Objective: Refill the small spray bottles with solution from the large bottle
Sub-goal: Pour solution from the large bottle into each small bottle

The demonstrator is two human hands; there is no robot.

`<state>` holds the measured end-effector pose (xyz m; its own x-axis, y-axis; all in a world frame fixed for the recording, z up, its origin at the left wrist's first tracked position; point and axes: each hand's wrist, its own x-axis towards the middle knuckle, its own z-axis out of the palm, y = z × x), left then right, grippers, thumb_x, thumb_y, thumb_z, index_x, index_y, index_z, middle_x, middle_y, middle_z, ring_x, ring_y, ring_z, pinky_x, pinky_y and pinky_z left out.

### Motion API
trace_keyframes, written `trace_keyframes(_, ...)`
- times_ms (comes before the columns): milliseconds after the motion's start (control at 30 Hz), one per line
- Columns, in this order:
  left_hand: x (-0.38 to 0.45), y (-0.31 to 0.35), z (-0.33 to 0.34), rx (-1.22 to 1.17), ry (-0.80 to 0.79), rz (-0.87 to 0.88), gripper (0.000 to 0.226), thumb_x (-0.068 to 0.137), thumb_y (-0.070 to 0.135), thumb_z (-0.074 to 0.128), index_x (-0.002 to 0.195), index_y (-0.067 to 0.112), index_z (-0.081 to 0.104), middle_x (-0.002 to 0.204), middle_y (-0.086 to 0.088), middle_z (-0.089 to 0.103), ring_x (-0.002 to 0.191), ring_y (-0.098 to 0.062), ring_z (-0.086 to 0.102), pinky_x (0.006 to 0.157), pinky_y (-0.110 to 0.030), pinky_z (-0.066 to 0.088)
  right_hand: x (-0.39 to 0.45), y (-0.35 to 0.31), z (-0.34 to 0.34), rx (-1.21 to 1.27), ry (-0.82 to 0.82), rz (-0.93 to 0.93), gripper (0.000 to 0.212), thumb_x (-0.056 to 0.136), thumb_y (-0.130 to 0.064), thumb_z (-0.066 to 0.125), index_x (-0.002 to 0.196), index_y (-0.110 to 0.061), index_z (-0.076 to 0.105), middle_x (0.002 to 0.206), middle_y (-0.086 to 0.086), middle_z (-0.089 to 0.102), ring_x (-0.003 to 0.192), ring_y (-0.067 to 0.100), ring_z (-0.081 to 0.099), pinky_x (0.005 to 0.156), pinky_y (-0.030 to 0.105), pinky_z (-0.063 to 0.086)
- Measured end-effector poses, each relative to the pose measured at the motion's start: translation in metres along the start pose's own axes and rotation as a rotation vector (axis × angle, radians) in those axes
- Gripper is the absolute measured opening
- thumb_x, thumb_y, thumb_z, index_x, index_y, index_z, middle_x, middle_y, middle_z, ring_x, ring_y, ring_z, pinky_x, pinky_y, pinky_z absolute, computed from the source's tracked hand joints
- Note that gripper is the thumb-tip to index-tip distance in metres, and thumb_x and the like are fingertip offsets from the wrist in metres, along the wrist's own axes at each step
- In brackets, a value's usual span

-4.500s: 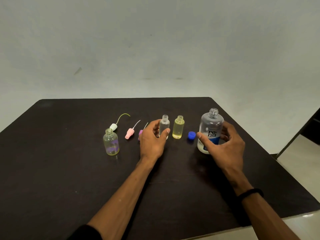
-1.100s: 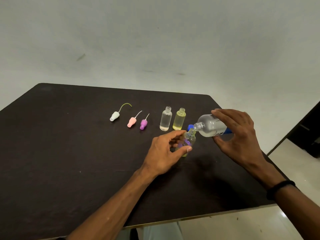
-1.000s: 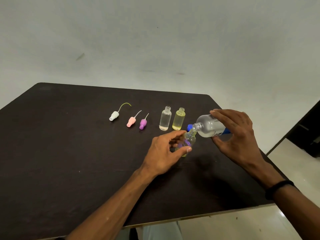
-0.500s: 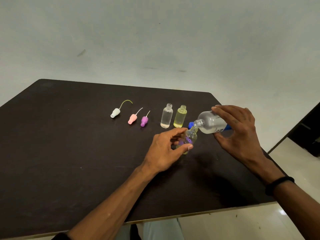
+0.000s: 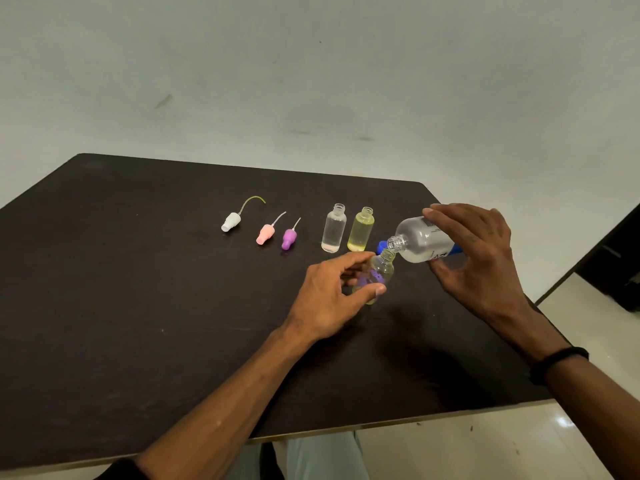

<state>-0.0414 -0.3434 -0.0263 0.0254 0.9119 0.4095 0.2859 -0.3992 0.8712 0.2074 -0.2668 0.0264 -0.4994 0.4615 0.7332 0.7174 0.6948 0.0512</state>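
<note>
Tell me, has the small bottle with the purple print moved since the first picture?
Yes. The small bottle went from left of the spray tops to right of the yellow bottle, held by the left hand.

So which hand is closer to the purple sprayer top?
Left. The left hand grips a small bottle just to the right of the purple sprayer top, nearer the person. The right hand holds the large bottle farther right.

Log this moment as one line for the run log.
step: pouring | right hand: tilts large bottle | left hand: grips small bottle | mouths: meeting
</note>
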Motion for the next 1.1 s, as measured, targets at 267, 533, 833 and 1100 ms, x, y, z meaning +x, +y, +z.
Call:
trace_keyframes(267, -0.0004, 0.0002, 0.0000, -0.014, 0.011, 0.001, 0.054, 0.087, 0.022, 0.084, 0.137, 0.018, 0.065, 0.116, 0.010, 0.074, 0.108, 0.000, 0.069, 0.097, -0.020, 0.056, 0.0016, -0.0025, -0.0011, -0.006, 0.014, -0.009, 0.075, 0.074, -0.005, 0.091, 0.143, -0.011, 0.063, 0.145, 0.013, 0.062, 0.137, 0.038, 0.055, 0.110, 0.072, 0.035)
trace_keyframes(533, -0.0009, 0.0000, -0.0001, -0.013, 0.015, 0.004, 0.055, 0.087, 0.021, 0.084, 0.138, 0.016, 0.064, 0.116, 0.008, 0.074, 0.107, 0.001, 0.069, 0.096, -0.016, 0.054, 0.0017, -0.0017, -0.0009, -0.009, 0.014, -0.001, 0.076, 0.073, -0.006, 0.092, 0.143, -0.012, 0.062, 0.145, 0.012, 0.062, 0.138, 0.037, 0.054, 0.111, 0.072, 0.034)
trace_keyframes(833, -0.0008, 0.0011, -0.0004, -0.025, -0.004, -0.004, 0.055, 0.087, 0.020, 0.083, 0.138, 0.018, 0.063, 0.113, 0.016, 0.071, 0.108, 0.004, 0.068, 0.093, -0.011, 0.052, 0.0030, -0.0039, -0.0029, -0.015, 0.027, -0.007, 0.073, 0.074, -0.004, 0.092, 0.141, -0.011, 0.064, 0.144, 0.013, 0.063, 0.138, 0.038, 0.054, 0.116, 0.073, 0.029)
trace_keyframes(1100, -0.0015, 0.0011, -0.0002, -0.025, 0.008, 0.000, 0.056, 0.087, 0.020, 0.084, 0.139, 0.018, 0.063, 0.117, 0.013, 0.072, 0.108, 0.002, 0.069, 0.094, -0.014, 0.054, 0.0035, -0.0044, -0.0033, -0.004, 0.026, -0.011, 0.073, 0.074, -0.004, 0.091, 0.141, -0.011, 0.064, 0.145, 0.012, 0.062, 0.139, 0.037, 0.053, 0.116, 0.073, 0.028)
